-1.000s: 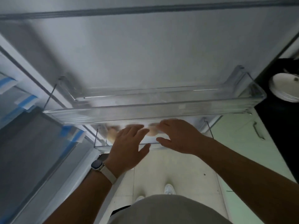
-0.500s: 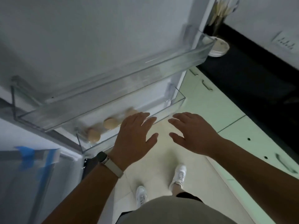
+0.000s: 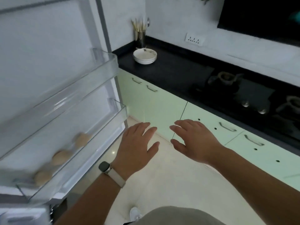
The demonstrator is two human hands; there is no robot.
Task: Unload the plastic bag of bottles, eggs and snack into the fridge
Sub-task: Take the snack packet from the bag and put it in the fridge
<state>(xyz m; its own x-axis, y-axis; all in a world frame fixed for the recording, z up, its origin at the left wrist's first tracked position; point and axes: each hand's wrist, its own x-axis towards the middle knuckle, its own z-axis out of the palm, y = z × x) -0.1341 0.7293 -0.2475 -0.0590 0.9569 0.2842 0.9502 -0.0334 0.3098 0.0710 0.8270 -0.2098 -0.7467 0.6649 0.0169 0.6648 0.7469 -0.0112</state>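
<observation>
The open fridge door (image 3: 40,51) fills the left side. Three brown eggs (image 3: 61,157) lie in a row in its lower clear door shelf (image 3: 90,143). The upper clear door shelf (image 3: 81,85) holds nothing that I can see. My left hand (image 3: 136,146), with a watch on the wrist, hovers flat with spread fingers just right of the lower shelf, touching nothing. My right hand (image 3: 194,140) is beside it, also flat and spread, holding nothing. The plastic bag, bottles and snack are out of view.
A black counter (image 3: 170,70) runs along the right over pale green cabinets (image 3: 162,111) with metal handles. On it stand stacked white bowls (image 3: 145,56), a chopstick holder (image 3: 140,35) and a gas stove (image 3: 243,93). Pale floor tiles (image 3: 162,184) lie below.
The view has swung right from the door shelves to the counter. Both hands have pulled back from the lower shelf and now hover clear of it. The eggs stay in the shelf.
</observation>
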